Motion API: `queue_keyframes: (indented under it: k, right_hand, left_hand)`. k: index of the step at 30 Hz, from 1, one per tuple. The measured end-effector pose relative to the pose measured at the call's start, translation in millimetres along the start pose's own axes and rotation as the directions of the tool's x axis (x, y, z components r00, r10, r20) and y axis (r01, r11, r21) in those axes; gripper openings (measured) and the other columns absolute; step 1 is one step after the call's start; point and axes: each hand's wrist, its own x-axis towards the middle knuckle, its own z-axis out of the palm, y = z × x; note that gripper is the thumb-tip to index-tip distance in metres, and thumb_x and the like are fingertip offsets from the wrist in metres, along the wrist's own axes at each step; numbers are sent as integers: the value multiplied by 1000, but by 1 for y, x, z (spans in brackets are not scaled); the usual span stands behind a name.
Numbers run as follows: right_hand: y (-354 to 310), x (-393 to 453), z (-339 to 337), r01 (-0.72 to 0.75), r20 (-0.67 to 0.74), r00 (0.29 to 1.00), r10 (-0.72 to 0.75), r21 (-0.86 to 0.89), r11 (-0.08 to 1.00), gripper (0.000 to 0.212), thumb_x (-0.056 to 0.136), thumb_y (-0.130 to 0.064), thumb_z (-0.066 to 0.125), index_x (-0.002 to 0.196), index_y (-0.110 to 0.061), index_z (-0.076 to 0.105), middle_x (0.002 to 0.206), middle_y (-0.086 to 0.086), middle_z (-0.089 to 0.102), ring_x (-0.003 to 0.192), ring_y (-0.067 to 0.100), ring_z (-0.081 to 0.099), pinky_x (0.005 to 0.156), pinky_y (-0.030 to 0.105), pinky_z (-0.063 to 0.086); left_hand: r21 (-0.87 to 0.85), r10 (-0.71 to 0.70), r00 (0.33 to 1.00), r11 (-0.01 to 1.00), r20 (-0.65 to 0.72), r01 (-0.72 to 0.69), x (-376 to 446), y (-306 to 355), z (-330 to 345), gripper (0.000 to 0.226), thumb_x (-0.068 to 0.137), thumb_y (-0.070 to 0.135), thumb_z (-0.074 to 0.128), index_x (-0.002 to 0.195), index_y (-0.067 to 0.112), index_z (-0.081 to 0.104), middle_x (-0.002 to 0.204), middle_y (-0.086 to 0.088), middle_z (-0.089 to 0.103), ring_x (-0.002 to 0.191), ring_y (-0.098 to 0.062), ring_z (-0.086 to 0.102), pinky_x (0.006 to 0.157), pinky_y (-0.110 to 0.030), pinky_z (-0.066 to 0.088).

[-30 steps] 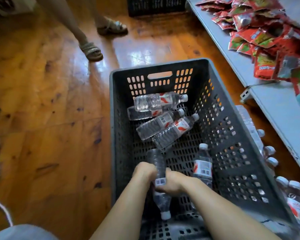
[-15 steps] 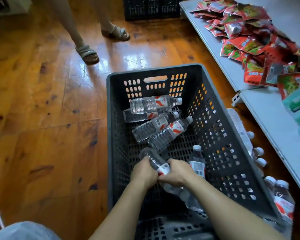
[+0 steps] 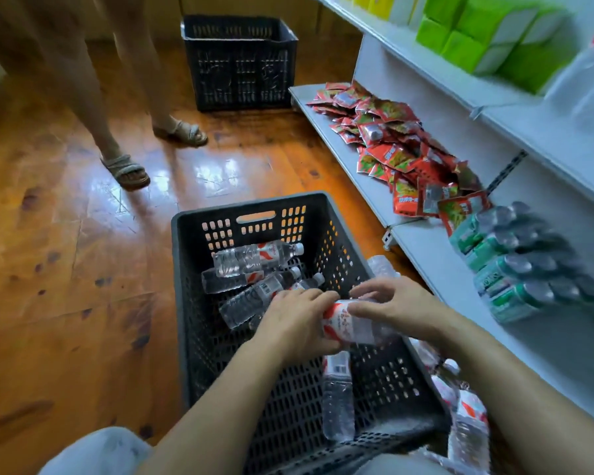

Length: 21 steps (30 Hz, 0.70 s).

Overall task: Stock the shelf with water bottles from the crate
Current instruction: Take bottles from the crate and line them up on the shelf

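A dark grey crate (image 3: 186, 303) stands on the wooden floor in front of me. Over its right side both hands hold one water bottle (image 3: 350, 325) with a red and white label, lying sideways. My left hand (image 3: 295, 323) grips its left end and my right hand (image 3: 391, 306) curls over its right part. Several more bottles (image 3: 251, 260) lie at the crate's far end, and one bottle (image 3: 338, 395) lies near its front. The white lower shelf (image 3: 436, 265) runs along the right.
Red snack packets (image 3: 391, 145) are heaped on the lower shelf and green cans (image 3: 515, 265) lie nearer me. More water bottles (image 3: 467, 416) sit between crate and shelf. A second black crate (image 3: 240, 63) and a person's sandalled feet (image 3: 127, 171) stand beyond.
Both hands have lifted the bottle from the crate's floor up and to the right, turning it sideways. My view has risen, showing the shelves.
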Motion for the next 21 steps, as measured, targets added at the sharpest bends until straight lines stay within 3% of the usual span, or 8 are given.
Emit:
queue_keyframes:
  k: [3, 6, 8, 10, 12, 15, 18, 21]
  right_hand:
    - [0, -31, -34, 132, -233, 969, -78, 226, 965, 28, 83, -31, 79, 110, -28, 70, 107, 2, 70, 93, 20, 71, 68, 42, 63]
    - [8, -58, -57, 289, -401, 908, -123, 386, 876, 43, 80, -32, 80, 118, -34, 60, 115, 5, 69, 105, 24, 70, 84, 47, 60]
    - [19, -71, -67, 345, -471, 867, -164, 328, 879, 60, 73, -30, 73, 127, -45, 53, 121, -5, 68, 107, 19, 69, 88, 43, 57]
    - [27, -82, -75, 321, -562, 809, -175, 171, 932, 71, 70, -35, 70, 130, -61, 42, 119, -22, 63, 106, 9, 68, 84, 32, 57]
    - [31, -90, -84, 264, -650, 744, -152, 77, 962, 80, 73, -43, 76, 136, -63, 31, 116, -28, 59, 102, 2, 65, 77, 25, 57]
    - [34, -99, -104, 153, -775, 617, -137, -53, 987, 94, 74, -63, 75, 149, -51, 19, 123, -22, 60, 102, 4, 64, 80, 34, 57]
    - [39, -107, -136, 154, -862, 494, -111, -39, 987, 99, 70, -77, 62, 152, -50, 12, 137, -11, 60, 116, 17, 65, 90, 44, 57]
    - [45, -117, -178, 157, -924, 368, -107, -51, 986, 100, 66, -78, 60, 150, -50, 14, 132, -9, 64, 108, 17, 68, 87, 31, 56]
  left_hand:
    - [-164, -21, 997, 986, -71, 9, 21, 35, -21, 50, 75, 66, 69, 111, 34, 56, 99, 14, 65, 85, -9, 62, 78, -36, 57]
    - [-351, -64, 987, 936, -145, 9, 46, 72, -34, 57, 71, 74, 66, 107, 31, 62, 95, 13, 70, 82, -8, 66, 73, -35, 58]
    - [-404, -45, 980, 914, -194, -38, 64, 101, -46, 59, 72, 75, 68, 109, 29, 64, 98, 14, 71, 85, -8, 66, 69, -26, 55]
    - [-438, -12, 973, 894, -230, -92, 80, 133, -63, 53, 75, 67, 74, 109, 28, 66, 98, 13, 71, 86, -8, 66, 63, -17, 47]
    - [-472, 13, 971, 872, -239, -128, 96, 166, -76, 47, 75, 64, 75, 105, 28, 68, 94, 13, 72, 83, -9, 66, 64, -22, 50]
    - [-525, 41, 969, 834, -245, -168, 120, 215, -86, 47, 75, 65, 75, 99, 26, 67, 87, 15, 70, 80, -4, 66, 64, -19, 51]
    - [-533, 104, 956, 811, -276, -242, 142, 265, -94, 53, 73, 70, 72, 101, 25, 69, 89, 16, 71, 80, -5, 67, 62, -15, 48]
    - [-528, 166, 942, 793, -292, -304, 162, 310, -105, 52, 73, 70, 72, 99, 26, 68, 88, 15, 70, 80, -6, 65, 61, -13, 44]
